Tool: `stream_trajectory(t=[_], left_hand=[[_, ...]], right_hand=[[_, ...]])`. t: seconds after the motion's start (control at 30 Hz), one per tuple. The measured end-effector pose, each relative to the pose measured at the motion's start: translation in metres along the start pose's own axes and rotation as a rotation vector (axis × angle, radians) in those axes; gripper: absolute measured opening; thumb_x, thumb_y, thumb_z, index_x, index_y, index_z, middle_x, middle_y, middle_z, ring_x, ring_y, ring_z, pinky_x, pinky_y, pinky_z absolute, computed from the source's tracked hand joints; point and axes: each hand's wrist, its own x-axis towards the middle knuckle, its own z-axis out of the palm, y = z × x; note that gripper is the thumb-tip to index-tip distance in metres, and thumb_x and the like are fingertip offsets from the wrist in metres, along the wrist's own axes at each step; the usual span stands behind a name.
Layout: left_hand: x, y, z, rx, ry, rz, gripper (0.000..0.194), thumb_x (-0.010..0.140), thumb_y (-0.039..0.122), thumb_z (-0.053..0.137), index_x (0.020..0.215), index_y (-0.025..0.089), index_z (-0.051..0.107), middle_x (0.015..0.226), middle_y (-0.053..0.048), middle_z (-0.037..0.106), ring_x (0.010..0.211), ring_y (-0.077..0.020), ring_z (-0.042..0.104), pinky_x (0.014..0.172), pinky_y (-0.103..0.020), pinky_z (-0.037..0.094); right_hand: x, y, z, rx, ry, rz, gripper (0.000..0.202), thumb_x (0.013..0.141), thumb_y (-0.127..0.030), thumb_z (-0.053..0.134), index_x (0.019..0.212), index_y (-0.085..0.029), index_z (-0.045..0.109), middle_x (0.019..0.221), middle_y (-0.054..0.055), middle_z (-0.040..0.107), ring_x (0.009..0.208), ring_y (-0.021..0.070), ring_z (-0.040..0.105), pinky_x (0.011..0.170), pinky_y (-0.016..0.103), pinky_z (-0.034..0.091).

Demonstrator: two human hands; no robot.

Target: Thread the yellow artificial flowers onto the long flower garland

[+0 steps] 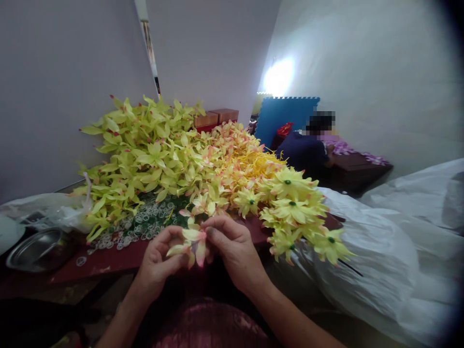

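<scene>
Over the table's front edge, my left hand and my right hand pinch a pale yellow artificial flower with pink petal tips between them. The left fingers close on its left petals; the right thumb and forefinger grip its right side near the middle. Some fingertips are hidden behind the petals. Just beyond the hands lies a large heap of yellow-green artificial petals, with pinker ones to its right. Small clear plastic rings and green pieces are scattered left of the hands. Layered yellow flowers with green centres rest to the right.
A metal bowl and clear plastic bags are at left. White plastic sheeting fills the right side. Boxes stand behind the heap. Another person sits at a dark table with purple petals, beside a blue foam mat.
</scene>
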Motion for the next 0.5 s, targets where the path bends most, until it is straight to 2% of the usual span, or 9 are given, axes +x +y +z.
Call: stream_trajectory(t=[0.27, 0.37, 0.5], left_hand=[[-0.0021, 0.0033, 0.0065, 0.000, 0.062, 0.026, 0.032, 0.058, 0.010, 0.072, 0.086, 0.018, 0.060, 0.066, 0.001, 0.067, 0.051, -0.0091, 0.053, 0.045, -0.016, 0.034], [-0.0025, 0.0025, 0.0044, 0.011, 0.037, 0.016, 0.030, 0.059, 0.013, 0.071, 0.086, 0.018, 0.059, 0.064, 0.001, 0.066, 0.050, -0.0093, 0.052, 0.046, -0.016, 0.033], [-0.0025, 0.0018, 0.0018, 0.020, 0.008, 0.028, 0.025, 0.062, 0.016, 0.070, 0.083, 0.018, 0.057, 0.060, 0.001, 0.063, 0.049, -0.0092, 0.050, 0.046, -0.016, 0.032]], right_hand=[[-0.0027, 0.0022, 0.0056, -0.111, 0.006, -0.024, 0.019, 0.072, -0.035, 0.067, 0.076, -0.018, 0.061, 0.047, -0.006, 0.057, 0.040, 0.0072, 0.051, 0.041, 0.017, 0.040], [-0.0038, 0.0020, 0.0066, -0.120, 0.010, -0.054, 0.018, 0.073, -0.035, 0.066, 0.077, -0.018, 0.060, 0.047, -0.006, 0.056, 0.041, 0.0079, 0.051, 0.042, 0.018, 0.041], [-0.0044, 0.0000, 0.0041, -0.106, 0.090, -0.114, 0.016, 0.072, -0.034, 0.068, 0.076, -0.019, 0.062, 0.052, -0.005, 0.060, 0.041, 0.0081, 0.052, 0.042, 0.019, 0.042]])
